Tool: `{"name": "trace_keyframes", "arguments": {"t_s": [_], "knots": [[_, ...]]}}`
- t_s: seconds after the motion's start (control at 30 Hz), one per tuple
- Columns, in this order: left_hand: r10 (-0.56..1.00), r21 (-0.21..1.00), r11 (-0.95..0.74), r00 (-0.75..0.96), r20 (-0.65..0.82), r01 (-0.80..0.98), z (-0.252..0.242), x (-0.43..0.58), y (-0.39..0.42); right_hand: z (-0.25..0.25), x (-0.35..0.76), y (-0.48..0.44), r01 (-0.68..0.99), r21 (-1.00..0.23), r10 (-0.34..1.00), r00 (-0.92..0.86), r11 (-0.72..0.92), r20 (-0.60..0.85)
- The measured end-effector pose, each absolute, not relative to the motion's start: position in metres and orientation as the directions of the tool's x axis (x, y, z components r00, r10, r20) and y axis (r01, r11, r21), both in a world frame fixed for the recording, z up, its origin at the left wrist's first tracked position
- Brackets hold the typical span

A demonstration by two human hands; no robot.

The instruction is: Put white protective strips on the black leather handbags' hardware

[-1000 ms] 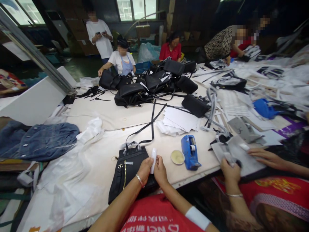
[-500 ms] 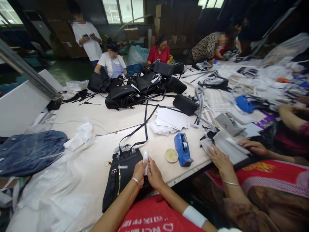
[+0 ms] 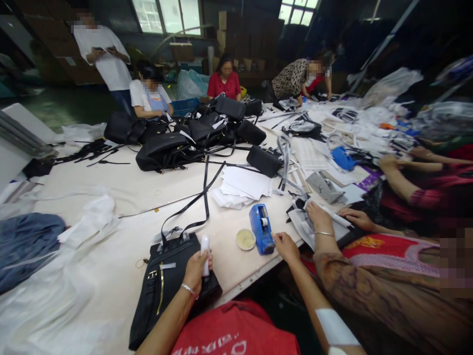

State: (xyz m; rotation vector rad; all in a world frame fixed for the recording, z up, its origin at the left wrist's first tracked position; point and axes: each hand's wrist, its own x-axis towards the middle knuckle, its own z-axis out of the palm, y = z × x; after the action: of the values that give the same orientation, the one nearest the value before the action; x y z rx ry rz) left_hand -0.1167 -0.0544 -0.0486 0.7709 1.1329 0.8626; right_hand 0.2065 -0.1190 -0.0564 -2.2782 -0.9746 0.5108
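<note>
In my left hand (image 3: 195, 268) is a narrow white wrapped piece (image 3: 205, 254), held upright with the fingers closed round it; what it covers is hidden. That hand is over the right side of a black handbag (image 3: 172, 276) with a gold zip, which lies on the table, its long strap stretched away from me. My right hand (image 3: 287, 247) is at the near end of a blue tape dispenser (image 3: 260, 229), thumb and fingers pinched together. Any tape between them is too fine to see. A round shallow dish (image 3: 246, 239) with pale yellowish contents stands left of the dispenser.
Black bags (image 3: 177, 148) are piled across the table. White sheets (image 3: 246, 185) lie before them. At left are crumpled white wrapping (image 3: 88, 222) and blue cloth (image 3: 29, 246). To my right, a co-worker's hands (image 3: 321, 217) work on white paper; other people stand around the table.
My right hand has left the white wrapped piece and moved right to the tape dispenser. My left hand still holds the piece. The view has turned rightward.
</note>
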Motion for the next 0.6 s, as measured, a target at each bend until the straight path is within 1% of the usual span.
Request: {"name": "trace_keyframes", "arguments": {"t_s": [0.03,0.1,0.2,0.43,0.5,0.6], "knots": [[0.881,0.868,0.464,0.193,-0.432,-0.176,-0.049,-0.116,-0.054,-0.064,0.211,-0.119,0.492,-0.673,0.758,0.633,-0.553,-0.160],[0.880,0.870,0.465,0.195,-0.433,-0.163,-0.050,-0.115,-0.055,-0.074,0.211,-0.117,0.465,-0.707,0.775,0.603,-0.533,-0.188],[0.881,0.875,0.463,0.179,-0.438,-0.141,-0.049,-0.113,-0.055,-0.081,0.204,-0.115,0.430,-0.748,0.783,0.594,-0.505,-0.186],[0.890,0.887,0.445,0.167,-0.423,-0.124,-0.047,-0.110,-0.057,-0.072,0.202,-0.131,0.375,-0.811,0.772,0.619,-0.449,-0.141],[0.893,0.892,0.437,0.171,-0.415,-0.118,-0.047,-0.109,-0.057,-0.073,0.200,-0.143,0.265,-0.866,0.764,0.618,-0.424,-0.185],[0.897,0.897,0.427,0.175,-0.405,-0.112,-0.046,-0.108,-0.058,-0.079,0.195,-0.158,0.031,-0.912,0.748,0.584,-0.409,-0.316]]}}
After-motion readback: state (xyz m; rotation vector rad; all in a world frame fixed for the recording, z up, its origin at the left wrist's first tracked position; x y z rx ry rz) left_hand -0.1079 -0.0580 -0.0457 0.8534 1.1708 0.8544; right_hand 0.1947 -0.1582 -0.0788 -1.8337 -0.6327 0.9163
